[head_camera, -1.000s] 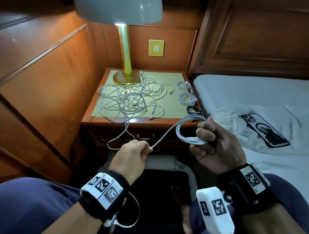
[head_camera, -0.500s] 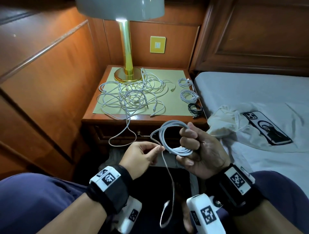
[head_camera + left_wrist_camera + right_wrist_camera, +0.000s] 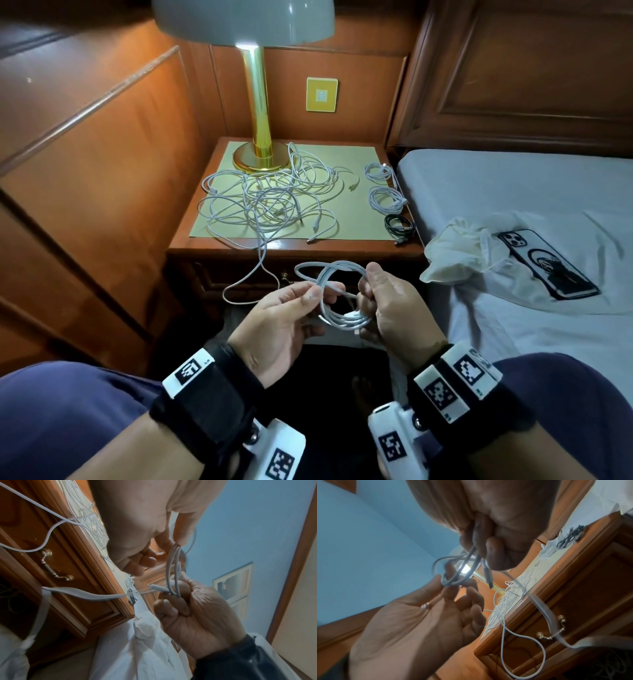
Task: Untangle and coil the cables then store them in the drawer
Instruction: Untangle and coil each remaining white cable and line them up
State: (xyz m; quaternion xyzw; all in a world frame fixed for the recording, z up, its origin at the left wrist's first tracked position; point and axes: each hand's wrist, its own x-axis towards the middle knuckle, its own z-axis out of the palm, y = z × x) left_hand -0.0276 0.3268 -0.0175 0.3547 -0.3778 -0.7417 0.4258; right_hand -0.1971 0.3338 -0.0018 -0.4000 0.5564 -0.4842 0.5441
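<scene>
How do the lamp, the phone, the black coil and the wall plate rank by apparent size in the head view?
1. lamp
2. phone
3. wall plate and black coil: look alike, so unranked.

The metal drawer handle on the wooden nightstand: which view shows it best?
The left wrist view: the metal drawer handle shows whole and unobstructed on the drawer front. The right wrist view shows it too, crossed by a white cable. The head view shows only a small glimpse.

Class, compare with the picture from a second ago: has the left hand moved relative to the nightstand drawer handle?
Yes. The left hand has shifted right, toward the right hand, and now pinches the white cable coil, farther from the drawer handle.
</scene>
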